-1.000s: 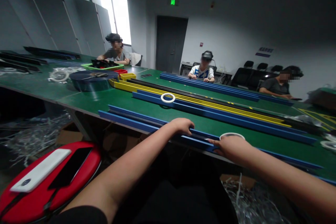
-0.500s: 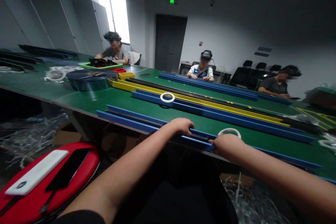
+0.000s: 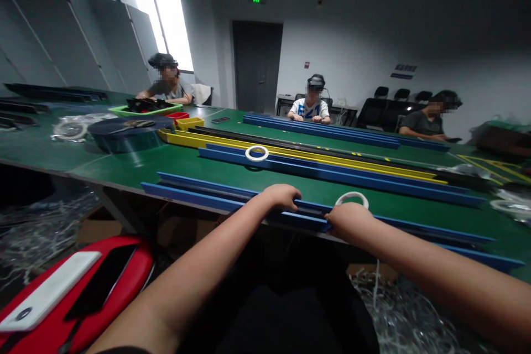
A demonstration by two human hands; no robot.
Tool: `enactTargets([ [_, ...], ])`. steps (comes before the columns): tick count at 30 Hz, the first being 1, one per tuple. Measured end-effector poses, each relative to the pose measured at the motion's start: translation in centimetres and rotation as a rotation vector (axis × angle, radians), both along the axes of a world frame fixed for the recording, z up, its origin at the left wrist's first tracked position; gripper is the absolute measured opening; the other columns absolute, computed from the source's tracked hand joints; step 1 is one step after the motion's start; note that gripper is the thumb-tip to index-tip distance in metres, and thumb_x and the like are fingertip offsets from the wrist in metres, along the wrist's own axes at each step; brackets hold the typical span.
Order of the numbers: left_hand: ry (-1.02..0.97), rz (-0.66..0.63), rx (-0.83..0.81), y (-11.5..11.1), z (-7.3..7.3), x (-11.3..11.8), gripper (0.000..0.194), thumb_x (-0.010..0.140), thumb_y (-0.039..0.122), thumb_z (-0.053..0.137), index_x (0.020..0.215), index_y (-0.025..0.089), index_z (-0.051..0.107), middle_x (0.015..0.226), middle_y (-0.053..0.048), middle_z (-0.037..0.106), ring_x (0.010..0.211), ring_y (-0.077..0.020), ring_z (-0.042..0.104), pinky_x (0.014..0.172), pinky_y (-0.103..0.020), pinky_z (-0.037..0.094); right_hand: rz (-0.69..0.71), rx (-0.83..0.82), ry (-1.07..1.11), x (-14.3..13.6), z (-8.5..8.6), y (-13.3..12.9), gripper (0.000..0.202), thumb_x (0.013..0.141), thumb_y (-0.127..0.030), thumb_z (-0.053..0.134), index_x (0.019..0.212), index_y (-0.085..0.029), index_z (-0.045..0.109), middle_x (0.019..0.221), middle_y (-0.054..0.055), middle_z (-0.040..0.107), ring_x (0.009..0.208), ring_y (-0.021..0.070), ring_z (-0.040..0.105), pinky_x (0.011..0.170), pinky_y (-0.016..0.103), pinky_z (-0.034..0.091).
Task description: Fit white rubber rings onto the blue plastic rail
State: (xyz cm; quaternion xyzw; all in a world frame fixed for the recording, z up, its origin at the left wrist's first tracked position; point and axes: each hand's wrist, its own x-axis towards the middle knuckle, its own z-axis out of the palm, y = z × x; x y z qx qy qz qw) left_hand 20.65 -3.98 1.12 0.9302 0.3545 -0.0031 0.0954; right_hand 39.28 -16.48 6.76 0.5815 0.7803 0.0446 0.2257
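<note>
A long blue channel lies along the near edge of the green table, with a dark strip showing inside it. My left hand is over the channel at the middle, its fingers curled down to it; its fingertips are partly hidden. Just to the right, my right hand is closed at the channel, thumb and fingers pressed together; what they pinch is too small to make out. A white ring-shaped roll stands right behind my right hand. Another white roll rests on a second blue channel farther back.
Yellow channels lie behind the second blue one. At the left are a large dark roll and a green tray. Three people sit across the table. A red stool holds a phone and a white device.
The whole view has shifted slightly, so the table and the people appear farther left. Both hands remain at the near channel in much the same pose.
</note>
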Motion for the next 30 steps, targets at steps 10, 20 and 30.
enactTargets([
  [10,0.125,-0.009,0.026,-1.3,1.1,2.5,0.041,0.075,0.041,0.062,0.113,0.028,0.066,0.109,-0.007,0.072,0.095,-0.0249,0.068,0.071,-0.029,0.051,-0.018,-0.026,0.028,0.1,-0.3,0.3,0.017,0.078,-0.031,0.069,0.088,-0.018,0.074,0.086,0.020,0.070,0.085,0.0360,0.068,0.072,0.048,0.052],
  [20,0.059,-0.065,0.018,-1.6,0.3,5.4,0.034,0.077,0.041,0.061,0.107,0.027,0.066,0.103,-0.006,0.073,0.092,-0.0242,0.068,0.069,-0.028,0.049,-0.046,-0.020,-0.006,0.4,-0.7,0.1,0.023,0.082,-0.026,0.060,0.097,-0.016,0.075,0.092,0.020,0.072,0.088,0.0352,0.069,0.075,0.045,0.052],
  [30,0.046,-0.013,0.014,-1.7,0.2,5.2,0.035,0.077,0.044,0.061,0.108,0.029,0.067,0.104,-0.005,0.073,0.092,-0.0232,0.068,0.070,-0.027,0.050,0.136,0.063,-0.019,3.5,-1.1,-0.3,0.046,0.086,-0.041,0.054,0.128,-0.024,0.063,0.098,0.017,0.069,0.081,0.0307,0.069,0.066,0.036,0.049],
])
